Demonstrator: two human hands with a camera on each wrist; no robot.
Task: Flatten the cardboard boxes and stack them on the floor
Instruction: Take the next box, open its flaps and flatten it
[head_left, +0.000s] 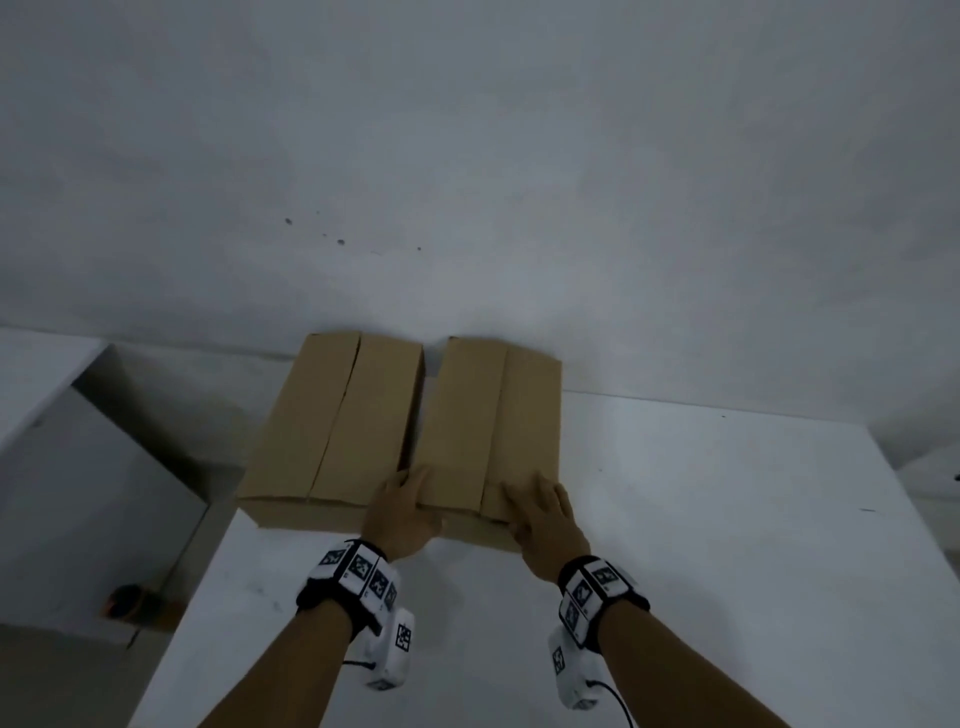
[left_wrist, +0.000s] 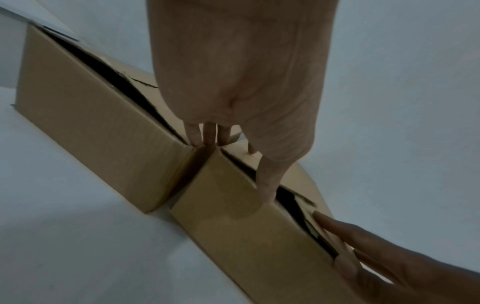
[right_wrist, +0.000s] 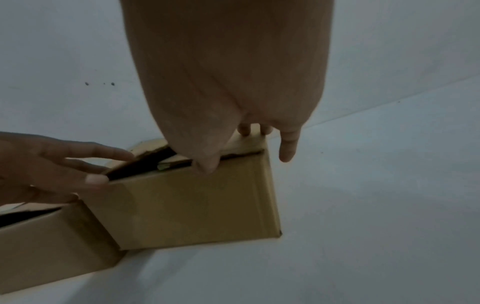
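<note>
Box (head_left: 488, 415) flaps lie under both flat hands (head_left: 470, 512).

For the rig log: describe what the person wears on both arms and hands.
The left hand and right hand are bare, forearms unsleeved. Each wrist carries a black band studded with white blocks printed with black square markers. A white camera pod with the same markers hangs under each wrist, and a thin black cable trails from the right one.

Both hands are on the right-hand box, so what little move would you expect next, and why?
Probably lifting the top flaps open. The left hand and right hand rest on the near edge of the right cardboard box, thumbs at the dark gap under its flaps. It stands unflattened on the white table, beside the left cardboard box.
</note>
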